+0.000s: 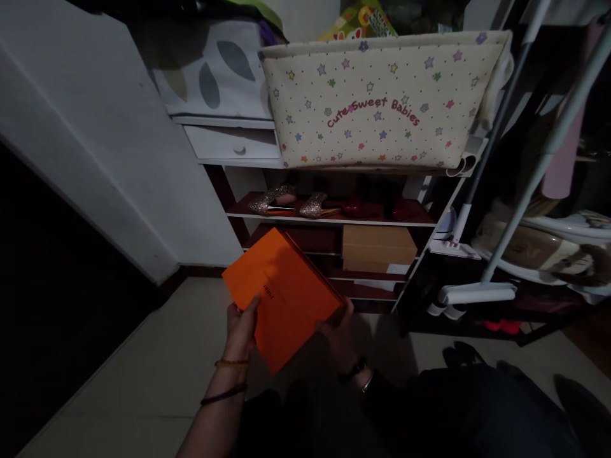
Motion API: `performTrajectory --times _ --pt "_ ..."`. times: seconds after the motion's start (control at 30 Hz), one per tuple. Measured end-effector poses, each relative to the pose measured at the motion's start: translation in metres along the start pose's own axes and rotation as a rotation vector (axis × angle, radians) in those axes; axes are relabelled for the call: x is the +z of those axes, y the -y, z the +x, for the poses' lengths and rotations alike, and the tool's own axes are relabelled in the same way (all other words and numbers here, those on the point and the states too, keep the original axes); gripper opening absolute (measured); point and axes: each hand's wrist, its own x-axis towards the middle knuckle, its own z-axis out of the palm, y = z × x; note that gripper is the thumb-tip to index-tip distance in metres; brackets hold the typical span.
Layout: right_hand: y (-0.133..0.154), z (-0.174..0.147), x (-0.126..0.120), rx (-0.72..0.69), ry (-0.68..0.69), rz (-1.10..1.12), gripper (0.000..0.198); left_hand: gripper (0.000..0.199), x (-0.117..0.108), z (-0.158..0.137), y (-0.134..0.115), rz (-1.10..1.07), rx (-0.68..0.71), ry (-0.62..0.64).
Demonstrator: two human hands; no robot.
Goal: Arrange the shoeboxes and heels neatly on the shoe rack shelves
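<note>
Between the left hand (pixel 243 323) and the right hand (pixel 338 334), the orange box (pixel 289 299) is sitting tilted. The left hand is gripping its near-left edge, thumb on top, fingers mostly hidden; the right, partly curled, is holding its right corner. The box is probably handling as light, stiff, smooth card, prone to denting; opposing edges are likely offering the surest hold.

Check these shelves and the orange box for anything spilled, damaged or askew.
Nothing looks clearly spilled or damaged, though dim light hides detail. The orange box slants relative to the shelves, but it is hand-held.
</note>
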Motion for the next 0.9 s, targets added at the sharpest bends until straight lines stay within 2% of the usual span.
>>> performTrajectory --times 0.07,0.2,0.47,0.6,0.73,0.83,0.9 --pt "-0.009 0.004 -0.005 0.056 0.035 0.076 0.090 0.043 0.003 0.000 0.001 0.055 0.008 -0.017" --pt "-0.017 0.009 -0.006 0.107 -0.024 0.118 0.088 0.051 0.007 0.004 0.003 0.105 0.047 0.030" --pt "-0.016 0.020 0.008 0.125 -0.180 0.165 0.078 0.070 0.029 -0.001 -0.004 0.057 0.195 0.339" --pt "-0.009 0.028 0.034 0.102 -0.361 0.167 0.072 0.065 0.035 0.005 -0.014 -0.032 0.141 0.421" --pt "-0.003 0.045 0.068 0.101 -0.431 0.185 0.072 0.059 0.028 0.017 -0.020 -0.002 0.057 0.418" --pt "-0.001 0.063 0.095 0.108 -0.467 0.189 0.077 0.055 0.031 0.014 -0.018 0.055 0.003 0.341" --pt "0.000 0.076 0.111 0.117 -0.492 0.191 0.080 0.053 0.042 0.008 -0.014 0.037 -0.012 0.295"
